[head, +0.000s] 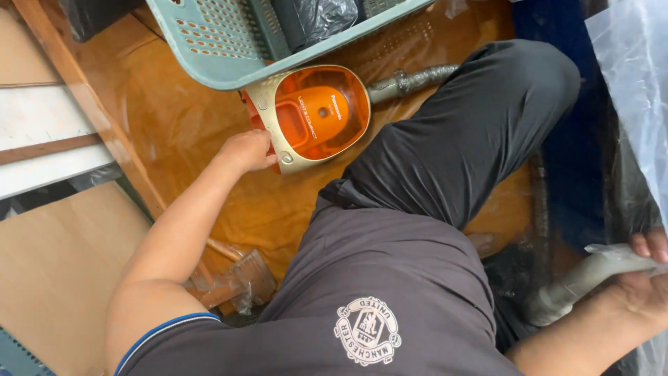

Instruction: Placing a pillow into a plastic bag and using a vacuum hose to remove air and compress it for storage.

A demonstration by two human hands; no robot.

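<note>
As we read the head view from left to right, we first meet pale boards (49,125) and a brown cardboard sheet (56,271) lying beside a slanting wooden rail (90,104). Next we see the person's left hand (245,151), arm stretched forward, resting against the near left edge of an orange vacuum cleaner body (316,115); its fingers are curled over the beige rim, though we cannot tell whether they grip it firmly or merely touch it. The vacuum cleaner body lies on a glossy orange-brown floor (181,118), partly tucked under the corner of a pale green perforated plastic basket (223,42) that holds a black plastic bag (316,17). A grey ribbed hose (410,80) runs off from the cleaner's right side and passes behind the person's dark-trousered knee (487,118). Further right, clear plastic sheeting (630,76) hangs at the frame edge. At the far right, the right hand (647,278) is closed around the end of a grey tube (577,285), with fingertips wrapped over its top.
</note>
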